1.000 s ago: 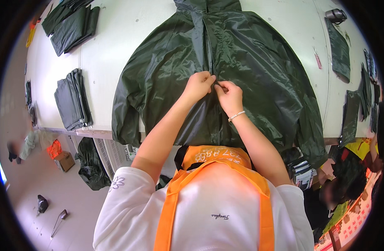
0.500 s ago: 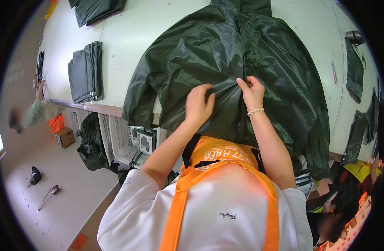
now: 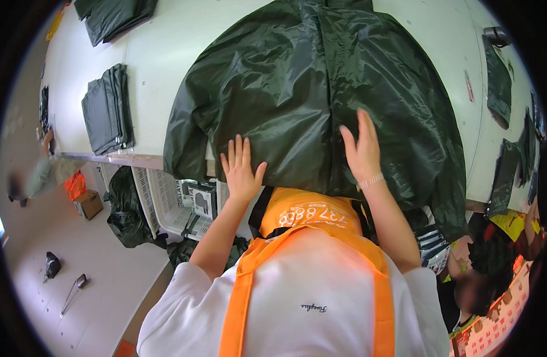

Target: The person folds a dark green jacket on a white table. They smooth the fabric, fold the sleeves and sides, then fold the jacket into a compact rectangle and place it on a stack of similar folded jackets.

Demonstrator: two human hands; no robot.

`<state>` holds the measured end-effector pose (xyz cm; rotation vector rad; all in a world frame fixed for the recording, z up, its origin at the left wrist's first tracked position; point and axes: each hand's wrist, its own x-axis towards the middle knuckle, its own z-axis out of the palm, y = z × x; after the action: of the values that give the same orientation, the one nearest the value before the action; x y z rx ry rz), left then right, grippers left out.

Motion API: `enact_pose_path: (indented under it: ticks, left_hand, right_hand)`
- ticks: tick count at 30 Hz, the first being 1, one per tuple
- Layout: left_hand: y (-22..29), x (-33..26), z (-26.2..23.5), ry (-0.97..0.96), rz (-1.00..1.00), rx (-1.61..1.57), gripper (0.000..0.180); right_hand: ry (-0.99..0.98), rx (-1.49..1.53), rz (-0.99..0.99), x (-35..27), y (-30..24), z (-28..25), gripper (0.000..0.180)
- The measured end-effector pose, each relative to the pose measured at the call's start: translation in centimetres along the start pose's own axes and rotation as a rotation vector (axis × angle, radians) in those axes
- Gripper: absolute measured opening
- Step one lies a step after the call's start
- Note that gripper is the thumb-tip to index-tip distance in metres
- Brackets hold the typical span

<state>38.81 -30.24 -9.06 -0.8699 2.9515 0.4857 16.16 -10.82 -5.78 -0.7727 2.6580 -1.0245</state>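
One orange apron (image 3: 309,209), worn. Two hands: left hand (image 3: 242,172), fingers spread, gripping nothing, at the dark green jacket's (image 3: 273,89) lower left; right hand (image 3: 363,152), open, empty, beside its front opening. One jacket, spread on one white desk (image 3: 157,77). One folded pile (image 3: 108,110), left.

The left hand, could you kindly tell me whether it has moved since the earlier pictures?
Yes: the left hand has moved leftward, toward the folded dark stack, and nearer the table edge.
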Motion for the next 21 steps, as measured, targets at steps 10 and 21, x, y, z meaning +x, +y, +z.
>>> enact_pose_path:
  ticks: [10,21]
  left_hand:
    - [-1.0,7.7,0.9,0.137,0.077,0.106,0.074]
    - [-0.2,23.2,2.8,0.328,0.061,0.282,0.067]
  right_hand:
    - [-0.001,-0.582,0.17,-3.1,10.1,-3.3,0.071]
    - [0.242,-0.644,-0.089,12.3,7.1,-2.0,0.054]
